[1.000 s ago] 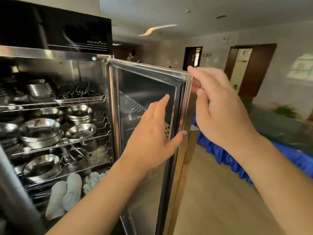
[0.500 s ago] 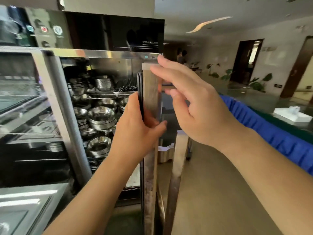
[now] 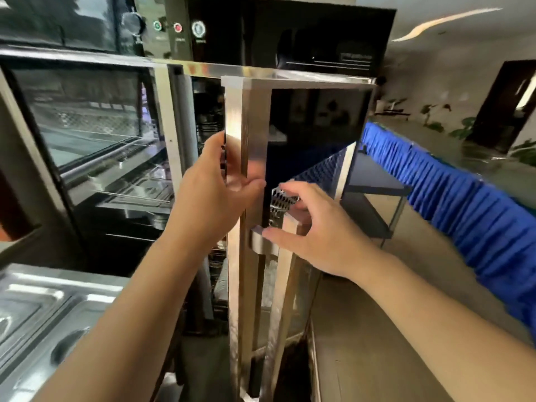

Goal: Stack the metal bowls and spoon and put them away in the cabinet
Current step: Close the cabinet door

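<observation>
The steel cabinet's right door [image 3: 316, 120] stands nearly closed, its dark glass face turned toward me. My left hand [image 3: 214, 192] grips the door's free steel edge [image 3: 235, 158], fingers behind it and thumb in front. My right hand [image 3: 316, 230] lies with spread fingers against the door's front, fingertips at the vertical handle bar [image 3: 261, 242]. Through the narrow gap left of the door only a dark sliver of the wire shelves [image 3: 207, 123] shows. The metal bowls and spoon are hidden behind the door.
The cabinet's left glass door [image 3: 87, 134] is closed, with trays behind it. A black control panel [image 3: 179, 27] with buttons runs along the top. A steel counter with basins [image 3: 40, 317] lies lower left. A blue-skirted table [image 3: 464, 204] stretches along the right.
The door has swung from wide open to almost closed, covering the bowls on the shelves. My right hand dropped from the door's top corner to the handle. My left hand stayed on the door's edge.
</observation>
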